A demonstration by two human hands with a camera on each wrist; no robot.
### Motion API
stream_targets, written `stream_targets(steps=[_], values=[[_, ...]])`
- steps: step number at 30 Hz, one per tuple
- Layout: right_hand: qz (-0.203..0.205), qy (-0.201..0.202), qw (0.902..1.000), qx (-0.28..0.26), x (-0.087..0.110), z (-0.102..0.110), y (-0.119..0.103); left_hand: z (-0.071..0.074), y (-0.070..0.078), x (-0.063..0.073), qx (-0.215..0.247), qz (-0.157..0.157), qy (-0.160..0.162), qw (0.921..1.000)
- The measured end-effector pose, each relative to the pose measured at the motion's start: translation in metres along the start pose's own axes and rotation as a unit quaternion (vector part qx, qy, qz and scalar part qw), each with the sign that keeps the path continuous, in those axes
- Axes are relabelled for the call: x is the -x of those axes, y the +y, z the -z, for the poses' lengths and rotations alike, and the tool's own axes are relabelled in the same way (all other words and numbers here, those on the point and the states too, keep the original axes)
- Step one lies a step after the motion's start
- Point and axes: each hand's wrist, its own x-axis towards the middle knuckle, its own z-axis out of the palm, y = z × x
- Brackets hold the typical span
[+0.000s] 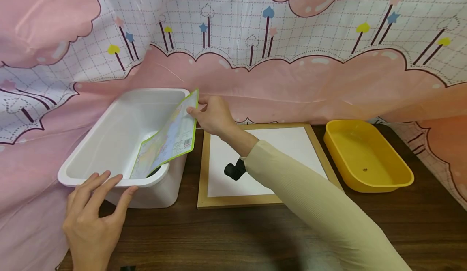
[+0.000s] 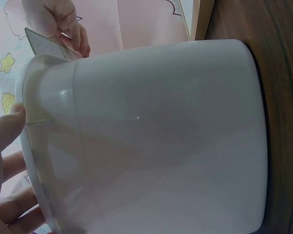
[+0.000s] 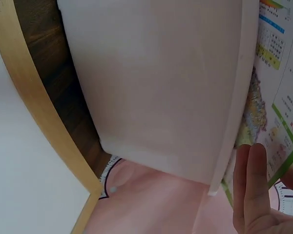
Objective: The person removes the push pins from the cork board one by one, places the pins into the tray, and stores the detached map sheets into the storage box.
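Observation:
My right hand (image 1: 215, 115) pinches the upper right edge of a map sheet (image 1: 171, 137) with a green border, printed areas and a barcode. The sheet is creased and tilted, its lower part inside the white plastic tub (image 1: 171, 194). In the right wrist view, two straight fingers (image 3: 254, 180) lie in front of the printed sheet (image 3: 283, 92), beside the tub wall (image 3: 161, 87). At the tub's near rim is my left hand (image 1: 93, 218), fingers spread and gently bent. Its thumb (image 2: 12, 119) touches the rim in the left wrist view.
Right of the tub lies a wood-framed white board (image 1: 226, 202), bearing a black object (image 1: 233, 171) partly covered by my right arm. A yellow basin (image 1: 368, 157) stands farther right on the dark wooden table (image 1: 204, 238). Patterned cloth (image 1: 255, 88) hangs behind everything.

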Motion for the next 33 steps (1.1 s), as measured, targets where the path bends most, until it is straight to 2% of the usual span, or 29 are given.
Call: stream_targets(steps=[7,13,19,24,33], values=[[-0.016,-0.009,0.9997,0.015,-0.003,0.001,0.009,-0.001,0.001,0.000,0.002,0.000,0.011,0.9999],[-0.009,-0.032,0.9990,-0.030,-0.001,0.010,0.011,0.002,0.001,0.003,-0.006,0.002,-0.003,1.0000],[0.010,-0.024,0.9996,0.014,0.011,0.030,0.009,0.003,0.003,0.004,-0.011,0.005,-0.009,0.9999],[0.027,-0.021,0.9994,0.008,0.017,0.042,0.006,0.003,0.002,0.002,-0.013,0.008,-0.003,0.9999],[0.034,-0.017,0.9990,0.023,0.017,0.051,0.004,0.006,-0.001,0.004,-0.030,0.012,-0.015,0.9994]])
